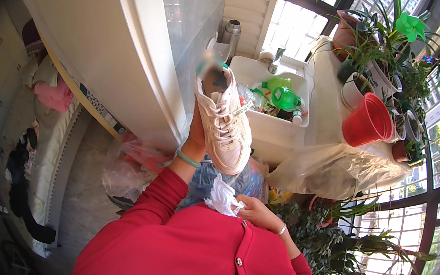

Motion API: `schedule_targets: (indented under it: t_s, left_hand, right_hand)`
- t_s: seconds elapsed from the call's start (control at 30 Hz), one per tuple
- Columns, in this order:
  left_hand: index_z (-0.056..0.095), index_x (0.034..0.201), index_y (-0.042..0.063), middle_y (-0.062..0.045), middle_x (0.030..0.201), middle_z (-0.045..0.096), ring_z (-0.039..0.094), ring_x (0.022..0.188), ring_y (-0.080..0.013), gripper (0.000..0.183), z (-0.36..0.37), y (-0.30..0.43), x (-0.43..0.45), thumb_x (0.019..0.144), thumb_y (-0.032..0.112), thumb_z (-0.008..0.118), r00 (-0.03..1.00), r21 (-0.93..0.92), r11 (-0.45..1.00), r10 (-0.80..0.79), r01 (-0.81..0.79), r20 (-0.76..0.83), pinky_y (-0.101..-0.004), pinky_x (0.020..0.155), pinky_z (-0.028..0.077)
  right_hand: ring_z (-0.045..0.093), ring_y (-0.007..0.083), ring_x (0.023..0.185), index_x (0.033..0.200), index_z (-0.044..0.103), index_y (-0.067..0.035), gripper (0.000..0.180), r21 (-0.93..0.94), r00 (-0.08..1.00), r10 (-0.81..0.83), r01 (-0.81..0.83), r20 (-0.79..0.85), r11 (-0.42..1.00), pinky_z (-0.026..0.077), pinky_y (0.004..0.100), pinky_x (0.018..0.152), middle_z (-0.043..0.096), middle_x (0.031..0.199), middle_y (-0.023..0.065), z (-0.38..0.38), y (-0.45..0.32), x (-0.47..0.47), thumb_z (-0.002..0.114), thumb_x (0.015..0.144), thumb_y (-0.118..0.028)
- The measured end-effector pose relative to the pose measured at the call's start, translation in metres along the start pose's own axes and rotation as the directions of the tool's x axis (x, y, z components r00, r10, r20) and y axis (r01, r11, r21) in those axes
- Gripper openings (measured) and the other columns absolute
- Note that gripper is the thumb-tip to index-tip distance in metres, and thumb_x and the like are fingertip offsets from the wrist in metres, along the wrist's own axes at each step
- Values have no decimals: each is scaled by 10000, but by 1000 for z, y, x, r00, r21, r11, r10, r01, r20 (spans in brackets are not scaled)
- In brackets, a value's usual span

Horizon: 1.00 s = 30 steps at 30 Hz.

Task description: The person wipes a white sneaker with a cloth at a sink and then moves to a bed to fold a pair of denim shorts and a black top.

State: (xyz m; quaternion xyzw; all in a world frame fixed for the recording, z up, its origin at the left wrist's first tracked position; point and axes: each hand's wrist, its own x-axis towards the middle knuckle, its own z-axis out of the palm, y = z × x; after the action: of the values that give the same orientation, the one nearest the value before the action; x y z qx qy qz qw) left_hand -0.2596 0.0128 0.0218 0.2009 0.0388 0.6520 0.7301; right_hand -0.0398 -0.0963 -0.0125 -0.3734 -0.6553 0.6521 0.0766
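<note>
A cream lace-up sneaker (225,128) is held up in front of me by my left hand (198,128), which grips it from beneath and the side. Its toe points down towards my chest, and its dark insole shows at the opening. Most of my left fingers are hidden behind the shoe. Lower down, close to my red top, my right hand (254,212) pinches a crumpled white tissue (224,195). The tissue is apart from the sneaker.
Behind the shoe, a white sink (309,88) holds green plastic bottles (285,98). Potted plants and a red plastic pot (368,121) crowd the covered ledge to the right. A white door panel (91,37) rises at left. Filled plastic bags (133,163) lie below.
</note>
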Motion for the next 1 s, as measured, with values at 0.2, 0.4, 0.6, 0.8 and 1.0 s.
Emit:
schedule_targets:
  t_s: [0.2, 0.4, 0.6, 0.8, 1.0]
  left_hand:
    - [340, 1314, 27, -191, 1229, 478, 509, 1069, -347, 814, -19, -1, -1, 828, 677, 273, 996, 26, 995, -92, 92, 2, -494, 899, 432]
    - [365, 1295, 32, -180, 1202, 502, 536, 1029, -335, 803, -13, 0, -6, 831, 679, 261, 998, 72, 996, -47, 50, -43, -467, 888, 449]
    - [395, 1281, 75, -129, 1197, 511, 535, 1041, -271, 671, -31, -5, -7, 879, 601, 284, 994, -9, 998, -69, 68, -80, -425, 895, 454]
    - [396, 1286, 92, -112, 1210, 506, 527, 1055, -252, 645, -27, -7, -10, 885, 587, 298, 996, -7, 998, -61, 60, -68, -408, 907, 445]
    - [384, 1296, 89, -119, 1220, 499, 519, 1069, -258, 658, -28, -11, -11, 884, 593, 284, 996, -11, 997, -74, 74, -46, -416, 916, 437]
  right_hand:
    - [473, 50, 665, 907, 538, -24, 155, 246, 868, -7, 148, -496, 958, 412, 223, 567, 550, 743, -8, -4, 31, 18, 583, 855, -163]
    - [518, 46, 712, 969, 513, -19, 151, 207, 552, -82, 441, -830, 873, 438, 201, 609, 563, 823, -3, -57, 3, 18, 517, 902, -154]
    - [519, 60, 790, 1033, 501, -8, 206, 284, 518, -136, 649, -845, 706, 443, 215, 678, 561, 912, 12, -65, -31, 25, 513, 908, -172]
    - [589, 135, 883, 1136, 469, 23, 271, 430, 584, -127, 711, -802, 556, 485, 260, 756, 581, 1026, 81, -70, -45, 27, 447, 914, -131]
    - [544, 214, 1047, 1226, 443, -26, 362, 715, 764, -197, 645, -615, 268, 439, 333, 893, 550, 1160, 95, -83, -20, 34, 373, 935, -230]
